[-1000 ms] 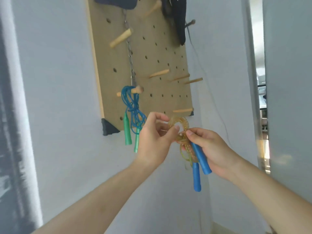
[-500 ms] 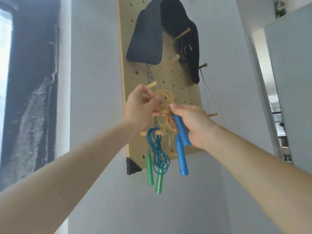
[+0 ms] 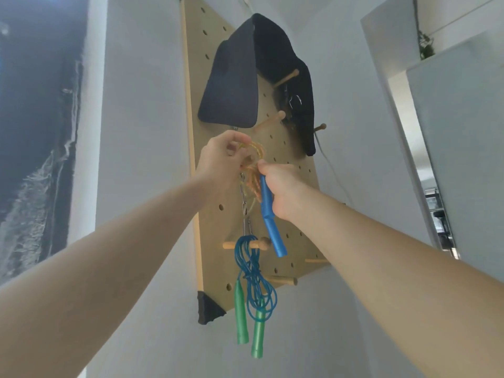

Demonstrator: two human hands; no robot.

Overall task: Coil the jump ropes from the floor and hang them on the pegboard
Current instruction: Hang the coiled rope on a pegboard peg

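Pinching loop of orange rope (image 3: 253, 157) with left hand (image 3: 218, 159), up at pegboard (image 3: 289, 148). Gripped its blue handles (image 3: 268, 218) in right hand (image 3: 281, 188).

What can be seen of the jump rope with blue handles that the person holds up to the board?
The jump rope has a translucent yellow-orange cord, plastic by its look, coiled into a small bundle of loops. Its blue handles point down, slightly slanted. The left hand pinches the top loop; the right hand holds the bundle where cord meets handles. It is held against the wooden pegboard, above the hung blue rope with green handles. Whether the loop sits on a peg is hidden.
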